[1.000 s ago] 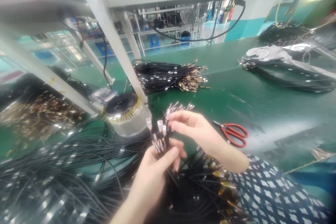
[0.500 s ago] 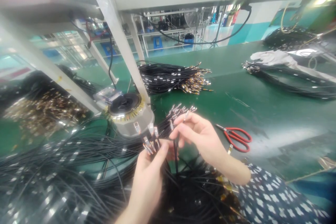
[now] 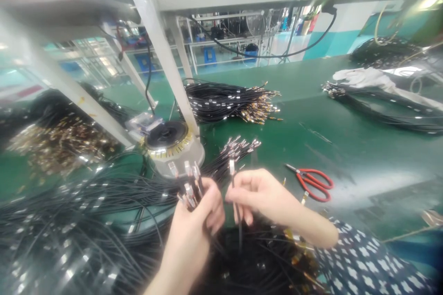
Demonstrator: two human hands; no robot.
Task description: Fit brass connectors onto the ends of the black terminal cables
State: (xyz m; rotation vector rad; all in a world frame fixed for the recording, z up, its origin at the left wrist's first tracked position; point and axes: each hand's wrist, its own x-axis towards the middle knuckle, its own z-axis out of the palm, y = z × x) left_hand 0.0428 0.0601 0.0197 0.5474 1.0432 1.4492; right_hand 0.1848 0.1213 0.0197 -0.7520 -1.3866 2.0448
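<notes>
Above green tabletop (image 3: 301, 85), left hand (image 3: 198, 214) closed round cable bunch (image 3: 188, 191), right hand (image 3: 258, 193) pinching single cable (image 3: 232, 168) (blue stool (image 3: 209, 50) beyond).

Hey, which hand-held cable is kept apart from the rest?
The upright cable in the right hand: it stands alone, while the left hand grips several cables bunched together, silvery ends up.

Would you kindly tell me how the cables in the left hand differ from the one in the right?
The left-hand cables form a bunch gripped in the left hand, while the right-hand cable is single, held by the right hand. The left-hand cables' tips spread at uneven heights; the right-hand cable's one tip stands nearly upright. Both have silvery tips.
</notes>
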